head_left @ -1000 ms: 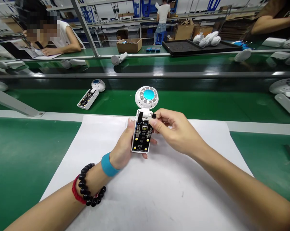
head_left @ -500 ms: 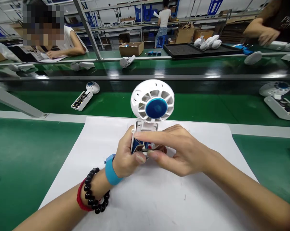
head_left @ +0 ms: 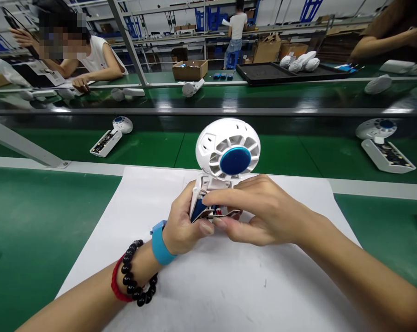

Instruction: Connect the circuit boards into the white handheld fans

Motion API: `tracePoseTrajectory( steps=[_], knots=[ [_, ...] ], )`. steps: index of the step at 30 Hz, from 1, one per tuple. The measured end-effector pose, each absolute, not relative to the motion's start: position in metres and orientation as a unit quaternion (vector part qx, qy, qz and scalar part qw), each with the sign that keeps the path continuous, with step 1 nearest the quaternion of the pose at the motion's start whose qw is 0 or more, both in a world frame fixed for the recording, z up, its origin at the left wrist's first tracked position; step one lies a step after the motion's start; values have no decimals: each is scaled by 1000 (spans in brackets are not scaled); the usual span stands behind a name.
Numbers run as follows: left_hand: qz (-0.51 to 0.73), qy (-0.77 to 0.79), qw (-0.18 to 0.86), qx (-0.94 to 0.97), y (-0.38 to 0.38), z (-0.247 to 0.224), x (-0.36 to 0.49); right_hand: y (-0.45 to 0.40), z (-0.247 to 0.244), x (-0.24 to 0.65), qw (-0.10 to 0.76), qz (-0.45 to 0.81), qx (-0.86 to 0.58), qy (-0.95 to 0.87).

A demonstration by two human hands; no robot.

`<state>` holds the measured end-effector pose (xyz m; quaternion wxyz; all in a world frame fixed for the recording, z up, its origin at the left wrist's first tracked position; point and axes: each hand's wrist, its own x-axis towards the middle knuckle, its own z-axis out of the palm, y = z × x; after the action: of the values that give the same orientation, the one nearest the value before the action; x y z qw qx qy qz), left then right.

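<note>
A white handheld fan (head_left: 208, 140) with a round vented head and a blue centre disc stands upright above a white paper sheet (head_left: 229, 286). Its handle is open, showing a blue part, wires and a circuit board. My left hand (head_left: 186, 219) is wrapped round the handle from the left, thumb at the board's lower edge. From the right, my right hand (head_left: 257, 210) grips at the open handle, index finger over the inside and thumb by the board's edge. Its other fingers are partly hidden behind the handle.
Beyond the sheet, a green conveyor (head_left: 257, 157) carries open fans to the left (head_left: 106, 143) and right (head_left: 388, 154). More fans lie on the farther belt. A black tray (head_left: 260, 74), a cardboard box (head_left: 190, 70) and co-workers are behind. A metal post (head_left: 25, 143) slants at left.
The held fan has tilted and shifted slightly right. Fans on the near belt have moved left, and those on the far belt right. The left co-worker has raised a hand; the right one's hand has withdrawn.
</note>
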<state>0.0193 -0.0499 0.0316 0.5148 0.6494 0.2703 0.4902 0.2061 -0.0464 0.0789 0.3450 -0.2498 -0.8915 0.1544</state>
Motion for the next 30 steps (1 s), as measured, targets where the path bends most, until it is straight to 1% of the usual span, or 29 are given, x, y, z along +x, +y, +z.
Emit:
tracePoseTrajectory(
  steps=[3,7,9,14,19,24,30],
  knots=[
    [503,249,512,650,-48,32,21,-46,74,206,360,176,-237,-885],
    [535,224,489,651,-45,33,23,-44,65,202,441,138,-225,-858],
    [538,228,481,654,-44,33,24,-44,61,201,458,125,-225,-851],
    [542,262,453,658,-45,33,23,-44,59,200,460,137,-219,-849],
    [526,255,477,657,-46,27,20,-45,61,200,440,181,-221,-851],
    [534,271,451,662,-46,28,20,-47,60,196,441,210,-230,-842],
    [566,272,424,652,-46,30,23,-47,47,186,556,175,-225,-781]
  ],
)
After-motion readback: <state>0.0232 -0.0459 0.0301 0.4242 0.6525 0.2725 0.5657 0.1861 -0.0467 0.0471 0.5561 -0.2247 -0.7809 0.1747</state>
